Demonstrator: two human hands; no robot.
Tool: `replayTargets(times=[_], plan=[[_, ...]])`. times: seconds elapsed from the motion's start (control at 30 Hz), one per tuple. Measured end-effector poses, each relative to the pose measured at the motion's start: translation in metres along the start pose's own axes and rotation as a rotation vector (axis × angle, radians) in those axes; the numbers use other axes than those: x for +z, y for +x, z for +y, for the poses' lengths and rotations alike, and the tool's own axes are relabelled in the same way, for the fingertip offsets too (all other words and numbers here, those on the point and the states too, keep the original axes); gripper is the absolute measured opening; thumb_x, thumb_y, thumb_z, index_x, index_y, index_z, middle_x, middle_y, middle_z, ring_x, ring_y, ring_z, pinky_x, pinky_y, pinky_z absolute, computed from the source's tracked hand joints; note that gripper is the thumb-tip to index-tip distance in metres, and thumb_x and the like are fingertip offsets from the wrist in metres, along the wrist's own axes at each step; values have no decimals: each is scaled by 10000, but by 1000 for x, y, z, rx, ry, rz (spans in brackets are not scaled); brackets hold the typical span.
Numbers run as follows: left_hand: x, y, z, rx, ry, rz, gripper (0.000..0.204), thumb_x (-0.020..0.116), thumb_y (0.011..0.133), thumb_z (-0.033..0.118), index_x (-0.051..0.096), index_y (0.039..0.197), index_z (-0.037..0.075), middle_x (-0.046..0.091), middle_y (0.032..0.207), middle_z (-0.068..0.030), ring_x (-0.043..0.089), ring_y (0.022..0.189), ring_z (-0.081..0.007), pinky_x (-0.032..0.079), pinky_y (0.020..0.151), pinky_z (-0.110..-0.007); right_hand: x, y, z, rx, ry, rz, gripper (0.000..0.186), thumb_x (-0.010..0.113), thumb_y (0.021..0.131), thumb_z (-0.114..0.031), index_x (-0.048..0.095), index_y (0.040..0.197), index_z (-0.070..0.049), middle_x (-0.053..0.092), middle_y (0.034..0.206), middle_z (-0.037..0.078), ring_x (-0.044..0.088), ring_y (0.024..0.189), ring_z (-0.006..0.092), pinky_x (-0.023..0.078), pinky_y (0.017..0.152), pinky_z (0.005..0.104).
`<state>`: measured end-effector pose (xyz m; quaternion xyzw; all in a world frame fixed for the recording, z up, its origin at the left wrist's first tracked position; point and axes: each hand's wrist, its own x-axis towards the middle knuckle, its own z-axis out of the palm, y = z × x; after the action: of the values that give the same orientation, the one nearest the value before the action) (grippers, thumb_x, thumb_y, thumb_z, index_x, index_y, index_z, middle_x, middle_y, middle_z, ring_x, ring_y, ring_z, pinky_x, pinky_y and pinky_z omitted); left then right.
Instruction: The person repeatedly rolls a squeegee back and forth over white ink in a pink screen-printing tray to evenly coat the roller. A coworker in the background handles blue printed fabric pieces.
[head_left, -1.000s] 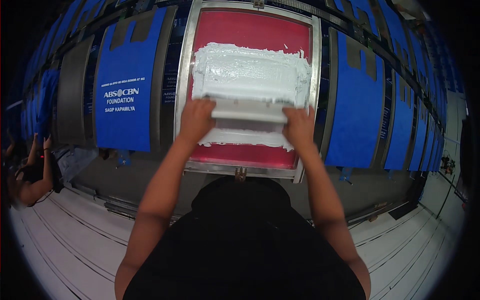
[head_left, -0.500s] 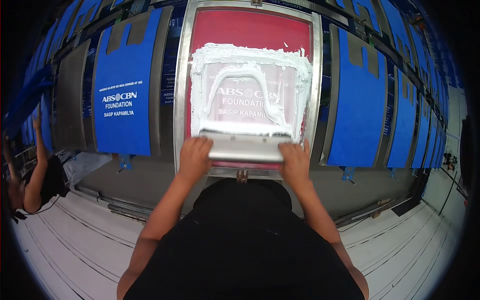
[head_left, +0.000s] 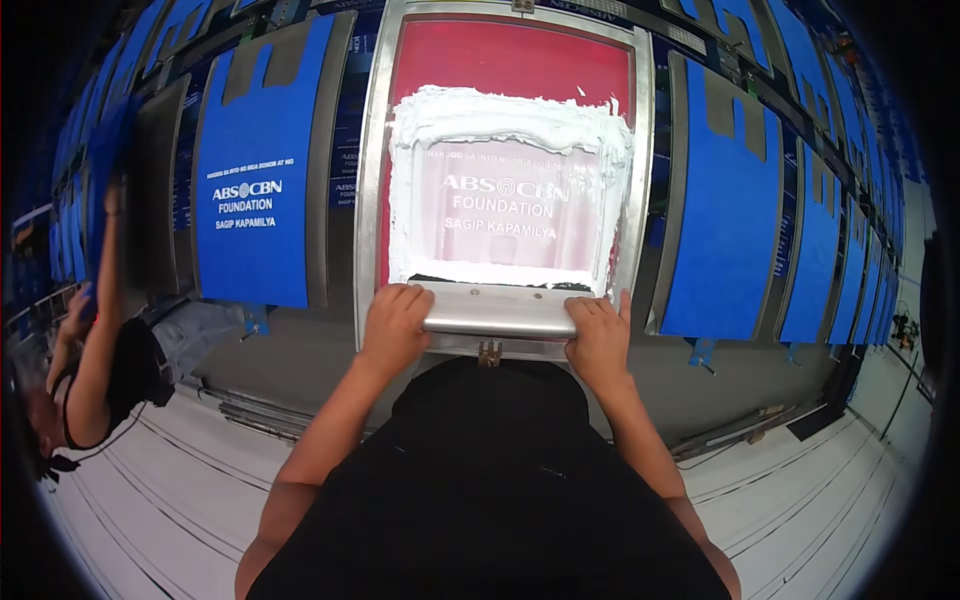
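Screen-printing squeegee at the near end of a framed screen. The squeegee (head_left: 500, 316), a broad, metallic bar, lies crosswise just below the centre of the frame, over the lower part of the screen. Judging by its finish, it is stiff and moderately heavy, with little risk of breaking; its smooth surface would become slippery if smeared with ink. It is best held at both ends, with even pressure, so that the edge sits level. The white ink (head_left: 500, 118) appears thick and pasty, heaped in a ridge above the squeegee and along both sides; the red mesh (head_left: 510, 55), taut within the metal screen frame (head_left: 372, 200), is presumably the delicate part.

The left hand (head_left: 398, 325) grips the left end of the bar, its fingers curled over the upper edge. The right hand (head_left: 598, 335) grips the right end likewise, its outermost finger standing slightly away. Neither hand is spread wide; the thumbs cannot be made out clearly.

Blue fabric pieces lie on grey boards at either side, one left of centre (head_left: 250, 130), another at right. A co-worker (head_left: 95, 390) appears at lower left.
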<state>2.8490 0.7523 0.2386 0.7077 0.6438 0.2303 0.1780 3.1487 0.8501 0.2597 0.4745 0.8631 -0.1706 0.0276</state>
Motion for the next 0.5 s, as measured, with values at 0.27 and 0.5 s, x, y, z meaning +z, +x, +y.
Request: replayTargets(times=[0.27,0.5], plan=[[-42,221,-62,-227,226,-230,381,770,710,264,696,1031,72,690,922,-180,678,851,-335,529,803,-404,-53,206,50,-17,-177,90,409,659,695,-131,684,1099,-184,702,849,89,667,886,263,309,1055,555],[-13,20,-17,-88,69,-158,467,724,557,-37,674,1008,73,671,996,-131,614,953,-331,486,846,-444,-26,9,-9,29,-7,-64,437,630,634,2,684,1052,-115,689,924,94,629,949,288,242,1128,541]])
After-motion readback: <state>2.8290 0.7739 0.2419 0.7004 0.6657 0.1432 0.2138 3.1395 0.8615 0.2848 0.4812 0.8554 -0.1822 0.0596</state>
